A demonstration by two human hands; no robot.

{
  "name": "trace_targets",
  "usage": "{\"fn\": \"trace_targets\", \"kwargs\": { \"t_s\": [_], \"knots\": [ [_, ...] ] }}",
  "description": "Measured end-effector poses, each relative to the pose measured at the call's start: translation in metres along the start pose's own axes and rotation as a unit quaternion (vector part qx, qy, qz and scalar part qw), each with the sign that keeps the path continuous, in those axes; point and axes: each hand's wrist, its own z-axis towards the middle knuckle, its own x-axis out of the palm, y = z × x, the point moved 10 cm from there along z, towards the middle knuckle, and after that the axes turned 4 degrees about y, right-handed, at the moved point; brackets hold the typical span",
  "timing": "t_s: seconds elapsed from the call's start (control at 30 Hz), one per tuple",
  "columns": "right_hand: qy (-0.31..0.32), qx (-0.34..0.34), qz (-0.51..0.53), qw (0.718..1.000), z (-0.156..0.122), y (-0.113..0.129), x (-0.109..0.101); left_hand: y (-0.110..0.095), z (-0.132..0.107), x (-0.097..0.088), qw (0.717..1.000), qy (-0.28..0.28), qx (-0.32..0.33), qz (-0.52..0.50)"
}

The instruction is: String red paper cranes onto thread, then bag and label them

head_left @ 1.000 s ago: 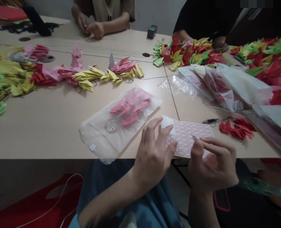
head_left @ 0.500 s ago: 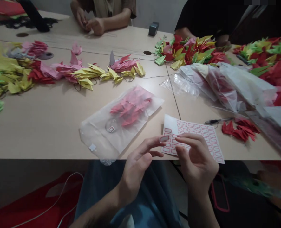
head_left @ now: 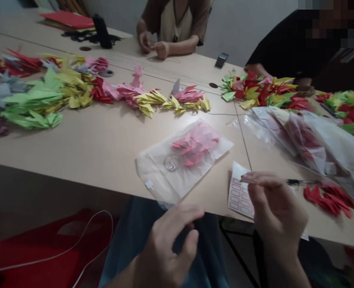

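My right hand (head_left: 277,212) hovers over the table's front edge, fingertips pinched on a small sticker label (head_left: 249,179). Under it lies a white sheet of red-bordered labels (head_left: 238,196), partly covered by the hand. My left hand (head_left: 168,244) hangs lower, over my lap and below the table edge; its fingers are loosely curled and apart from the thumb, with nothing in them. A clear plastic bag of pink paper cranes (head_left: 191,154) lies just left of the label sheet.
A pen (head_left: 299,182) and loose red cranes (head_left: 329,198) lie right of the sheet. More plastic bags (head_left: 309,140) and strings of coloured cranes (head_left: 153,100) cover the far table. Two other people sit across, one with hands (head_left: 156,46) on the table. A red bag (head_left: 45,248) is on the floor.
My left hand dropped from the label sheet to below the table edge. My right hand lifted off the sheet with its fingertips pinched. The view swung to the left.
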Motion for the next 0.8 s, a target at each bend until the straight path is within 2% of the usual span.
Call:
{"fn": "trace_targets", "kwargs": {
  "t_s": [0.07, 0.17, 0.2, 0.27, 0.33, 0.4, 0.5, 0.53, 0.6, 0.63, 0.7, 0.8],
  "knots": [
    [0.056, -0.019, 0.020, 0.998, 0.018, 0.006, 0.020, 0.026, -0.012, -0.007, 0.994, 0.025, -0.105, -0.022],
    [0.215, -0.025, 0.043, 0.975, 0.034, 0.009, 0.073, 0.065, -0.029, -0.014, 0.957, 0.036, -0.280, -0.065],
    [0.259, -0.021, 0.054, 0.964, 0.035, 0.008, 0.090, 0.071, -0.033, -0.016, 0.946, 0.030, -0.313, -0.084],
    [0.311, -0.004, 0.082, 0.947, 0.035, 0.004, 0.116, 0.076, -0.034, -0.019, 0.935, 0.009, -0.332, -0.121],
    [0.334, 0.027, 0.112, 0.935, 0.033, -0.003, 0.134, 0.074, -0.031, -0.023, 0.937, -0.013, -0.319, -0.142],
    [0.339, 0.066, 0.133, 0.929, 0.029, -0.013, 0.143, 0.069, -0.025, -0.033, 0.951, -0.041, -0.283, -0.121],
    [0.321, 0.114, 0.137, 0.930, 0.025, -0.027, 0.146, 0.046, -0.010, -0.061, 0.979, -0.114, -0.157, 0.055],
    [0.313, 0.123, 0.134, 0.932, 0.024, -0.031, 0.145, 0.032, -0.005, -0.069, 0.975, -0.142, -0.100, 0.140],
    [0.300, 0.135, 0.135, 0.935, 0.022, -0.035, 0.144, 0.008, 0.003, -0.074, 0.941, -0.175, -0.006, 0.290],
    [0.298, 0.140, 0.139, 0.934, 0.022, -0.036, 0.144, 0.000, 0.007, -0.073, 0.922, -0.177, 0.019, 0.345],
    [0.300, 0.150, 0.150, 0.930, 0.021, -0.038, 0.145, -0.008, 0.016, -0.071, 0.893, -0.168, 0.021, 0.417],
    [0.305, 0.157, 0.158, 0.926, 0.018, -0.038, 0.146, -0.011, 0.026, -0.072, 0.869, -0.149, -0.019, 0.471]
  ]
}}
